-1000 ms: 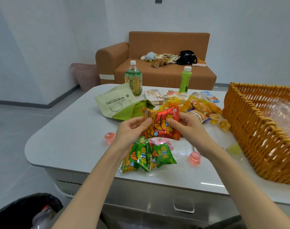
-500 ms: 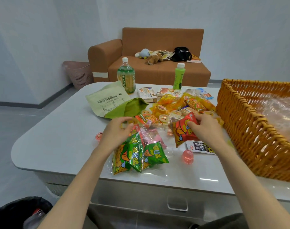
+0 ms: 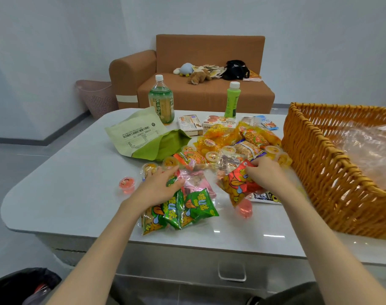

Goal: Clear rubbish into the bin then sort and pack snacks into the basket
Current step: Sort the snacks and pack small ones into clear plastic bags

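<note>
Snacks lie scattered over the white table [image 3: 62, 194]. My right hand [image 3: 265, 173] grips a red snack packet [image 3: 237, 183] low over the table, just left of the wicker basket [image 3: 315, 172]. My left hand [image 3: 160, 187] rests palm down on the upper end of several green snack packets [image 3: 187, 210], beside a pink wrapper [image 3: 196, 181]. Whether its fingers close on a packet I cannot tell. Yellow jelly cups and orange packets [image 3: 238, 144] pile up behind both hands. A black-lined bin [image 3: 22, 285] sits at the bottom left, below the table.
A large green bag [image 3: 141, 137], a big tea bottle [image 3: 161, 102], a slim green bottle [image 3: 232, 100] and biscuit boxes [image 3: 188, 124] stand at the table's back. Red jelly cups [image 3: 127, 183] lie loose. Crumpled clear plastic [image 3: 368, 146] lines the basket. A brown sofa [image 3: 200, 89] stands behind.
My right hand carried the red packet from mid-air in front of me down and right toward the basket. My left hand let go of it and dropped onto the green packets.
</note>
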`<act>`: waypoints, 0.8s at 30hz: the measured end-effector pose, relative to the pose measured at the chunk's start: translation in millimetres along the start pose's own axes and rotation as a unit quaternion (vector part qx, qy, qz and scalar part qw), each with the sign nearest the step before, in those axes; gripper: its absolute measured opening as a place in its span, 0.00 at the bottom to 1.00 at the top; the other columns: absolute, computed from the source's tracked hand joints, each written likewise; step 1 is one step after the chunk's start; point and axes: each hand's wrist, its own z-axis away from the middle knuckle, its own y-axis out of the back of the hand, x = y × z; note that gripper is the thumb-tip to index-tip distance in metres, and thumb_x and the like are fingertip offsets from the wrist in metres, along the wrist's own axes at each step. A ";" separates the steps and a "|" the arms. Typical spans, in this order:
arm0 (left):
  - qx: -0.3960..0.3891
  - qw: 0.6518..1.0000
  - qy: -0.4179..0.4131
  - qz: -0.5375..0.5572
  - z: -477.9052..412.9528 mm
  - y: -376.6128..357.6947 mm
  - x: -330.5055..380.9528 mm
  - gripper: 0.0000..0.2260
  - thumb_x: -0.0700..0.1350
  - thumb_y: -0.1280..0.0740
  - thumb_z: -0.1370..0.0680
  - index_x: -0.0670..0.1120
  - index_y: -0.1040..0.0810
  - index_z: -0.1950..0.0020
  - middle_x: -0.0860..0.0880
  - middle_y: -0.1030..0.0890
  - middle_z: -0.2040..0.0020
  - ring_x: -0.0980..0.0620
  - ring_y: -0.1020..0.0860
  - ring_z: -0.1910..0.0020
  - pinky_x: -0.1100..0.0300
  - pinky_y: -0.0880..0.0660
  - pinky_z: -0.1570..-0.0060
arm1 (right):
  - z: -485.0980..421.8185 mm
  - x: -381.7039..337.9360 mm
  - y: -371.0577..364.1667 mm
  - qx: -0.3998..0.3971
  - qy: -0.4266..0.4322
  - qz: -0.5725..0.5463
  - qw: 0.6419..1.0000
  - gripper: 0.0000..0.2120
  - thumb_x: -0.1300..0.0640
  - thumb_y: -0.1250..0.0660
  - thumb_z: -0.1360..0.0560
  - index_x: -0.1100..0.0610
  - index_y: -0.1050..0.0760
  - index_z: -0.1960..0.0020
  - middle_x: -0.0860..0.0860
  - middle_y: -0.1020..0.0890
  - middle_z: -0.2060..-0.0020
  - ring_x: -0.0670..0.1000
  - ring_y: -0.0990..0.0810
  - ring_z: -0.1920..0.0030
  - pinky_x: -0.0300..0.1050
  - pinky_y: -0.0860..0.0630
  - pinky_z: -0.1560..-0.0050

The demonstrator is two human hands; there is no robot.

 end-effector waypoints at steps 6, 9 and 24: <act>0.004 1.000 -0.014 0.011 10.5 8.6 6.7 0.28 0.59 0.42 0.20 0.52 0.43 0.22 0.46 0.37 0.25 0.47 0.38 0.26 0.49 0.38 0.29 | 8.6 -12.1 -16.6 -0.111 -0.087 -0.339 0.930 0.06 0.63 0.36 0.21 0.63 0.25 0.57 0.57 0.24 0.64 0.53 0.20 0.68 0.42 0.22 0.76; 0.005 0.999 -0.032 0.009 15.4 11.7 7.0 0.27 0.55 0.41 0.19 0.50 0.43 0.23 0.48 0.37 0.24 0.50 0.36 0.27 0.56 0.38 0.31 | 10.7 -20.9 -28.5 -0.216 -0.094 -0.436 0.869 0.03 0.65 0.37 0.21 0.64 0.25 0.50 0.58 0.20 0.62 0.53 0.19 0.67 0.43 0.18 0.69; -0.058 0.998 -0.002 -0.010 19.7 8.8 -7.5 0.47 0.75 0.37 0.35 0.63 0.54 0.23 0.54 0.60 0.21 0.51 0.59 0.22 0.46 0.51 0.25 | 2.5 -36.2 -60.6 -0.232 0.018 -0.353 0.906 0.08 0.58 0.33 0.22 0.61 0.19 0.50 0.57 0.17 0.58 0.52 0.20 0.62 0.44 0.20 0.63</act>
